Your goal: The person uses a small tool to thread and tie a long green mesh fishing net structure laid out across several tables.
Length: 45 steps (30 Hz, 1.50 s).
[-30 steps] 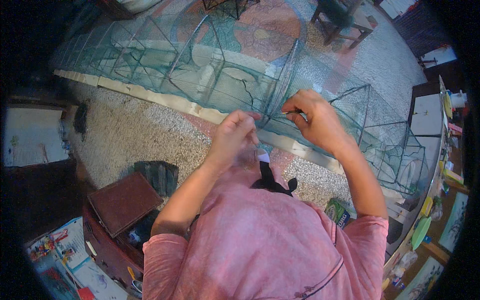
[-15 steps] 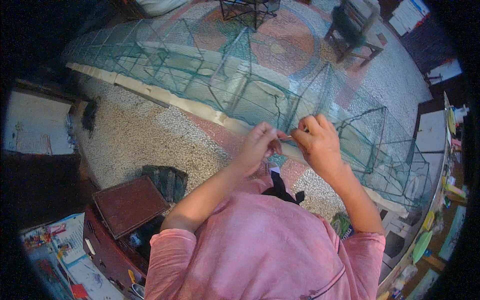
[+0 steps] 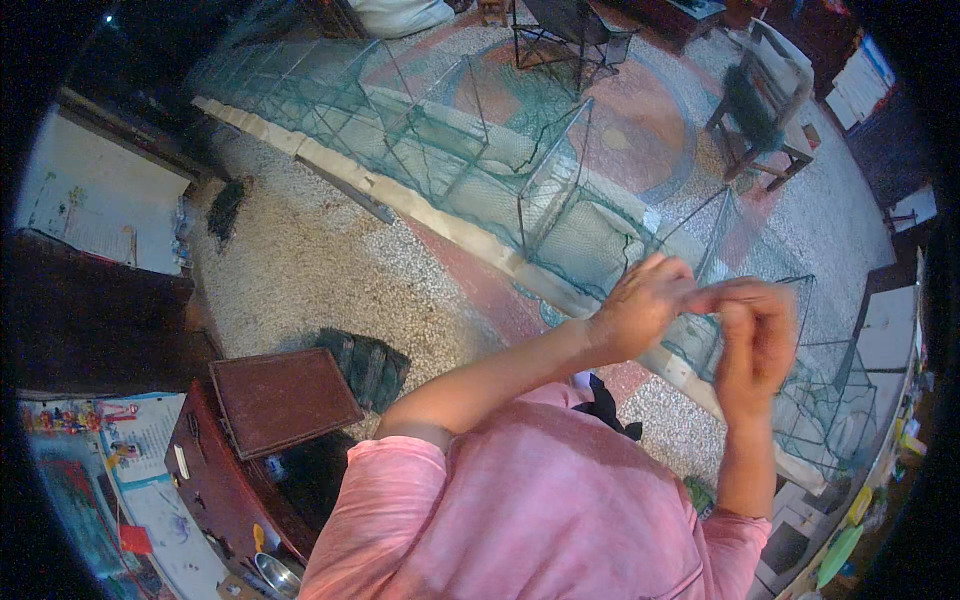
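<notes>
Reading the view as a clock face, I find at seven o'clock a shiny metal bowl, and at eight a reddish-brown flat panel. From ten o'clock, a long, framed green mesh net trap runs across the floor to between three and four, with a pale strip along its near side. Near one o'clock, beyond the trap, stands a black folding stool. At three o'clock the left hand reaches across, its fingers pointing to the right hand, which is just beside it, also at three. Their fingertips meet or nearly meet in front of the mesh; because of blur, I cannot tell whether either grip is closed on something, or touches the net. At two o'clock is a wooden chair. For such fine finger work, I think the left fingers should give a steady support, the right should make small, slow movements, and the mesh should stay slack, so that nothing catches.
</notes>
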Each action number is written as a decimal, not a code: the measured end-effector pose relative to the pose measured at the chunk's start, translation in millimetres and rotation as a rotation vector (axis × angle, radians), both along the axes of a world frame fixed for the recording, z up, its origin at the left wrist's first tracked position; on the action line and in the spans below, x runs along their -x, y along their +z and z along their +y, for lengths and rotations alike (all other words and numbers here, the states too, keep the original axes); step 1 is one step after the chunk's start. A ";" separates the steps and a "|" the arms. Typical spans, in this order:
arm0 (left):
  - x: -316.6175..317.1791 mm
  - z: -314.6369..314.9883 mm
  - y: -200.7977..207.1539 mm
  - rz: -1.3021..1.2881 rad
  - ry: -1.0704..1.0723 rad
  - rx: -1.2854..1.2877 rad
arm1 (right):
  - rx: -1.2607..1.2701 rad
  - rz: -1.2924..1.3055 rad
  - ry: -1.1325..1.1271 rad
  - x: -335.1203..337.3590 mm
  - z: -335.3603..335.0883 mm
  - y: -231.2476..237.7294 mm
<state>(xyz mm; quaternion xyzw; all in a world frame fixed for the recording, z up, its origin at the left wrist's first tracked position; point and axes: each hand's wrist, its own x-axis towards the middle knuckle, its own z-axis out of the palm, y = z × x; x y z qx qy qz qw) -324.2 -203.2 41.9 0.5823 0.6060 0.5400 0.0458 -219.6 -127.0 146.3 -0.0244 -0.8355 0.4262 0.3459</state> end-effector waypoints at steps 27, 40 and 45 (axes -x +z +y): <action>49.2 13.9 17.6 -0.842 -0.398 0.389 | -0.087 -0.302 -0.259 -67.4 37.7 -3.7; 50.9 37.6 5.1 -0.554 -0.378 0.620 | 0.201 -0.211 -0.596 -50.0 -6.2 -115.8; 46.6 40.2 -4.6 -0.441 -0.354 0.644 | 0.228 -0.093 -0.601 -32.8 -6.5 -129.7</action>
